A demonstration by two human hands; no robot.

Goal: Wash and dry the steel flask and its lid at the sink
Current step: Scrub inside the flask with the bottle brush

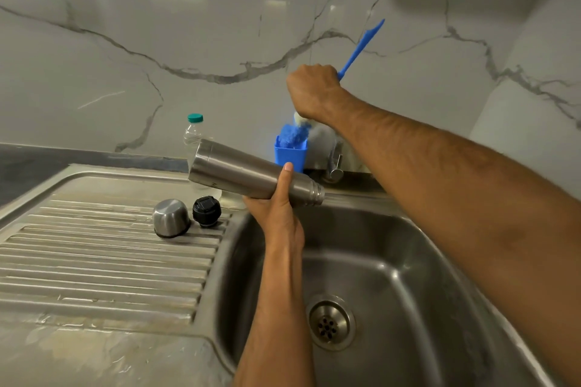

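Gripping the steel flask [248,174] from below, my left hand [276,207] curls its fingers round the body and holds it nearly level over the sink [408,261] rim, open mouth pointing toward 3 o'clock. My right hand [312,89], up at 12 o'clock, is fisted round a blue bottle brush [358,50], its bristles dipping into a blue holder [290,155] against the marble wall. At 9 o'clock on the ribbed draining board [94,261], the steel cup lid [170,218] sits upside down just beside the black stopper [206,210]. A clear plastic bottle [193,132] stands behind the flask.
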